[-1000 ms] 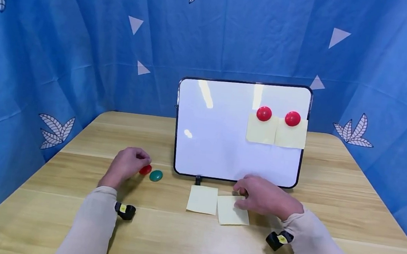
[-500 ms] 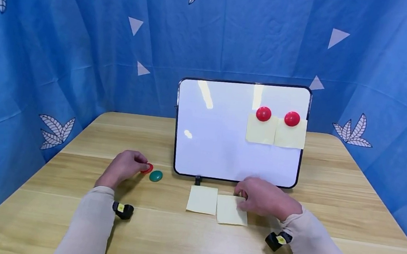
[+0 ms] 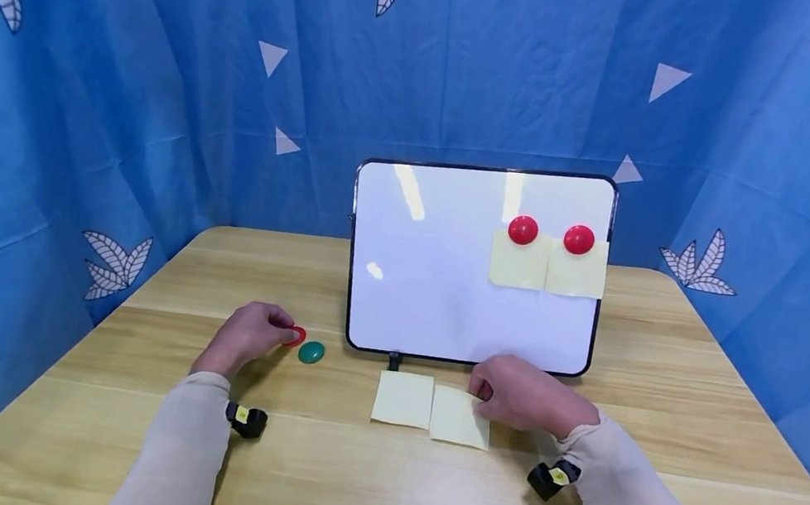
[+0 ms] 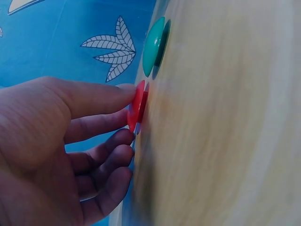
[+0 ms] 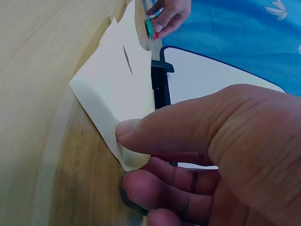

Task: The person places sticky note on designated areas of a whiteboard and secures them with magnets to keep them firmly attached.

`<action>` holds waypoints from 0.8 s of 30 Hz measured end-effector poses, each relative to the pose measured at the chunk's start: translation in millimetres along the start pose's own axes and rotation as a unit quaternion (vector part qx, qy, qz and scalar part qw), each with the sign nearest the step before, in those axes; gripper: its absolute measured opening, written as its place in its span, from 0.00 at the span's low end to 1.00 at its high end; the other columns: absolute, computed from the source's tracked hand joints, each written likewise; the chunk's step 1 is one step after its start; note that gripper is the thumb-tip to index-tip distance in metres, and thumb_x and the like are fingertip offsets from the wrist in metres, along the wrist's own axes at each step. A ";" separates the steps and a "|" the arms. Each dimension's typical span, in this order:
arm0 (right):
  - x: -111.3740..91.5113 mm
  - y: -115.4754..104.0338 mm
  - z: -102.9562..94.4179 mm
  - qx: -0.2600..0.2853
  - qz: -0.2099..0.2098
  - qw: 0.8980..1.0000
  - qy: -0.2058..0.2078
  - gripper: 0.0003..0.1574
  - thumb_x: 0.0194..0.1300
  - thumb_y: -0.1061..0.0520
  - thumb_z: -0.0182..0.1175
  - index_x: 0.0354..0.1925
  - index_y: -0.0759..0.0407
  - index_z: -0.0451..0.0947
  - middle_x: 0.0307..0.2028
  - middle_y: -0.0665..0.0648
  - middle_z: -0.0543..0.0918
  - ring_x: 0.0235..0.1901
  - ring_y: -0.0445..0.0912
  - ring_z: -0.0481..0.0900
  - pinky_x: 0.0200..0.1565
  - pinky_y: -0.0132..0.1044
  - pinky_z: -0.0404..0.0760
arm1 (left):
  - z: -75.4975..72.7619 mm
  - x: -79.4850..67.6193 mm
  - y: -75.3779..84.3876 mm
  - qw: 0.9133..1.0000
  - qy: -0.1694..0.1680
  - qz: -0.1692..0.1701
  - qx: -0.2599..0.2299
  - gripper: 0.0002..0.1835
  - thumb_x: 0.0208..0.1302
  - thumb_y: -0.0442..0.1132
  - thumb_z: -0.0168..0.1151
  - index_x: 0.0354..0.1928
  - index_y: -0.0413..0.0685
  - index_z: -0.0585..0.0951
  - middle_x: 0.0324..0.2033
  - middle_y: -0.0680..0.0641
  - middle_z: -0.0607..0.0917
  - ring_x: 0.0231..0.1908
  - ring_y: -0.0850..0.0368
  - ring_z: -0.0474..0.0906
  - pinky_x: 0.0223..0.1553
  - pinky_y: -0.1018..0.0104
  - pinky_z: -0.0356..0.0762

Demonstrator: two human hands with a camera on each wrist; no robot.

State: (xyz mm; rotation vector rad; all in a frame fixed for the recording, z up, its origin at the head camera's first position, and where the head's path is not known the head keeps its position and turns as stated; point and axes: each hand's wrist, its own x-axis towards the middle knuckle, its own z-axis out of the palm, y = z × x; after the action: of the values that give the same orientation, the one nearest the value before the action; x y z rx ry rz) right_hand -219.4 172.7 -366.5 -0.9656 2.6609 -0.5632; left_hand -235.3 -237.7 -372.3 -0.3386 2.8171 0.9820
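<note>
On the left side of the wooden table (image 3: pixel 348 488), the left hand (image 3: pixel 242 340) pinches a round red magnet (image 4: pixel 136 107) by its rim, a green magnet (image 3: pixel 311 352) just beside it. From overhead the fingers hide part of the red disc; the left wrist view shows thumb at one edge and index finger at the other, the remaining fingers loosely bent. Whether its base has left the wood is hard to judge from that slant.

Before the whiteboard (image 3: pixel 430 297), the right hand (image 3: pixel 527 393) has its thumb and fingers on a corner of the right-hand sticky note (image 3: pixel 459 417). Its grip is partly hidden from the head camera, but the right wrist view shows the thumb on top, a finger beneath, and the paper curling up between them. The left-hand sticky note (image 3: pixel 402 399) lies just beside. Two posted notes (image 3: pixel 518 267) hang on the board under large red magnets (image 3: pixel 523 230).

Compared with one second ago, the left fingertips have settled over the red magnet instead of at its upper edge, and the right-hand note has turned slightly clockwise, with the right thumb nearer its fingers.
</note>
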 end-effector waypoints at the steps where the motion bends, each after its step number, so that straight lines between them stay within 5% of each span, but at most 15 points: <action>1: -0.1 0.2 0.5 0.003 -0.001 1.000 0.000 0.07 0.59 0.62 0.68 0.31 0.50 0.82 0.26 0.42 0.77 0.30 0.41 0.73 0.37 0.38 0.75 | 0.1 -0.5 -0.3 1.000 -0.001 0.000 0.000 0.15 0.64 0.43 0.70 0.49 0.44 0.84 0.46 0.42 0.82 0.44 0.44 0.73 0.44 0.55 0.72; 11: -1.4 -3.7 2.3 -0.007 0.007 1.000 0.004 0.09 0.60 0.62 0.68 0.29 0.49 0.79 0.25 0.43 0.75 0.29 0.42 0.72 0.36 0.39 0.74 | 1.1 -3.4 -0.8 1.000 0.001 -0.010 -0.007 0.17 0.63 0.42 0.71 0.51 0.42 0.82 0.48 0.40 0.81 0.45 0.43 0.72 0.46 0.52 0.73; 24: -3.6 -3.7 0.5 0.018 -0.019 1.000 0.009 0.11 0.63 0.63 0.66 0.30 0.49 0.76 0.26 0.45 0.74 0.30 0.43 0.72 0.35 0.38 0.73 | -0.7 -1.5 -7.5 1.000 0.011 0.022 0.001 0.17 0.65 0.42 0.69 0.51 0.43 0.79 0.44 0.40 0.80 0.41 0.44 0.73 0.41 0.56 0.72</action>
State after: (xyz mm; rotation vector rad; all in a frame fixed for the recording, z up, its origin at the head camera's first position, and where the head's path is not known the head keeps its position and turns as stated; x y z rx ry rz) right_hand -214.5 172.4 -364.9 -1.0072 2.6437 -0.6296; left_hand -232.0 -243.7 -375.9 -0.2895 2.8567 0.9889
